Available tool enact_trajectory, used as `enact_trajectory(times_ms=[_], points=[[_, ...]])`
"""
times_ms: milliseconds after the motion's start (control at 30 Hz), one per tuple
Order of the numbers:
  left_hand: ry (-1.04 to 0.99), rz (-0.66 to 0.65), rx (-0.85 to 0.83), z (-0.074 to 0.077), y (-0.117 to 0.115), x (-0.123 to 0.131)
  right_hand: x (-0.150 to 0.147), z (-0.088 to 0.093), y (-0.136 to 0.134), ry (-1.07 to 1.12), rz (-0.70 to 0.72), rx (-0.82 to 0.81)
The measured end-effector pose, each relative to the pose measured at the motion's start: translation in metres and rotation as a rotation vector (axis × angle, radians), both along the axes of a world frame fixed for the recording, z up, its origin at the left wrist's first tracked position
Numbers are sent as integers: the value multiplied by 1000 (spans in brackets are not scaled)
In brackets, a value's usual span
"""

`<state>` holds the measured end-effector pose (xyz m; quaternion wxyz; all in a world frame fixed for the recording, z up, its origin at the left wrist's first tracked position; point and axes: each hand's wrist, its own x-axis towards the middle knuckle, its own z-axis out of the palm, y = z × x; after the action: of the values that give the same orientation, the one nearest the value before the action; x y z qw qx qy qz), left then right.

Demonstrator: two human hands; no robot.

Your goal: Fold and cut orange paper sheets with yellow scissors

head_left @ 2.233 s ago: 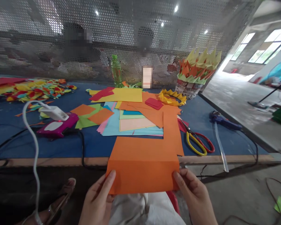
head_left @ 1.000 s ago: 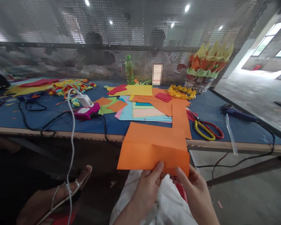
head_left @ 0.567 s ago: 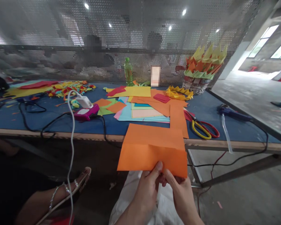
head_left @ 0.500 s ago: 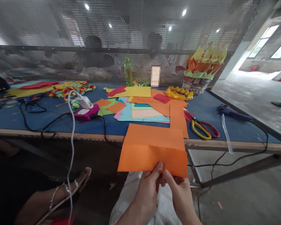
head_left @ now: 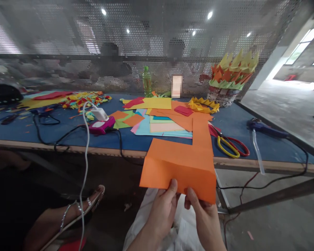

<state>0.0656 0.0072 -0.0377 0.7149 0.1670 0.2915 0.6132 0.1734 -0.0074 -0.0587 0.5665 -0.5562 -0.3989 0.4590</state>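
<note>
A sheet of orange paper (head_left: pixel 178 164) with a crease across it is held over my lap, its far part reaching the table's front edge. My left hand (head_left: pixel 163 205) pinches its near edge close to the middle, thumb on top and fingers beneath. To the right of it, my right hand (head_left: pixel 205 216) grips the same edge in the same way, its fingers mostly hidden under the paper. Beyond the sheet lies an orange paper strip (head_left: pixel 201 130). Scissors (head_left: pixel 232 146) with one yellow and one red handle rest on the table to the right.
Stacked coloured paper (head_left: pixel 143 129), a magenta power adapter (head_left: pixel 102 126), a green bottle (head_left: pixel 147 83) and a folded-paper basket (head_left: pixel 231 80) stand on the blue table (head_left: pixel 131 143). At the right lies a glue gun (head_left: pixel 269 129). A white cable (head_left: pixel 86 167) hangs at the left, near another person's foot (head_left: pixel 94 198).
My hands have moved apart along the paper's near edge, the left thumb shifting left and the right one right. The whole view has shifted slightly.
</note>
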Motion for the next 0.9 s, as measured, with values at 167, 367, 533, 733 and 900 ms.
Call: enact_trajectory(times_ms=[167,367,533,733,900], points=[[-10,80,9,3,5,-27,10,-6,0,28,41,4],[-7,108,60,2,8,-47,8,3,-4,8,23,1],[21,127,16,6,12,-70,19,-5,2,42,5,-5],[130,229,36,13,16,-87,37,-7,6,-105,-42,11],[151,135,24,1,3,-54,33,-4,4,-160,-17,20]])
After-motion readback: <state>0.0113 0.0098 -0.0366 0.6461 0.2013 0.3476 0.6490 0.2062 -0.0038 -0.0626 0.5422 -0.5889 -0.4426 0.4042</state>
